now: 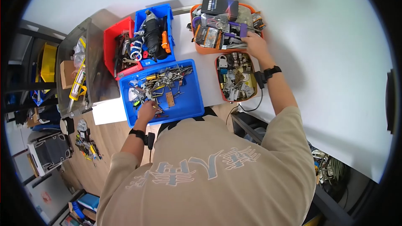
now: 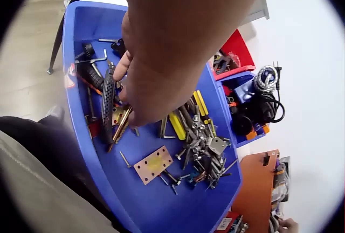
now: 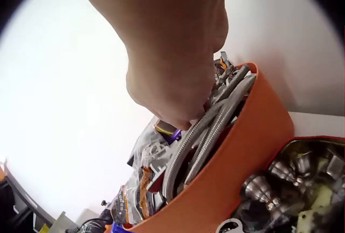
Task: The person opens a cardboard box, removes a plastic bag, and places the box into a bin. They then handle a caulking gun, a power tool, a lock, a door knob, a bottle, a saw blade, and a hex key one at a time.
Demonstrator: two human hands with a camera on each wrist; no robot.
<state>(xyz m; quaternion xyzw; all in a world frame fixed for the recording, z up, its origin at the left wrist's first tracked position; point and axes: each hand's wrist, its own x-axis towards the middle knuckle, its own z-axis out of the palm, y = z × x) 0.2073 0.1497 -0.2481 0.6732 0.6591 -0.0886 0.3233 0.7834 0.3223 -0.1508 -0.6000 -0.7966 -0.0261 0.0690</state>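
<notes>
My left hand [image 1: 147, 111] reaches down into the blue tray [image 1: 194, 100] of loose hardware. In the left wrist view its fingertips lie right at a long black perforated tool [image 2: 108, 103], and the thumb is beside a brass-coloured rod [image 2: 123, 122]. The palm hides much of this, so I cannot tell whether the hand grips either one. A drilled copper-coloured plate [image 2: 153, 164] lies nearby among screws and bolts. Over the orange basket [image 1: 209, 51], my right hand [image 1: 256, 45] pinches a purple piece [image 1: 243, 30] at its near end. Braided hoses [image 3: 207, 130] lie below its fingers.
A black box [image 1: 219, 6] sits atop the orange basket's bagged parts. Nearer me stands a smaller bin [image 1: 218, 84] of metal fittings and a padlock. Left of the table's middle are a red bin [image 1: 109, 52], a blue bin [image 1: 142, 16] with a power tool, and a clear crate [image 1: 63, 100].
</notes>
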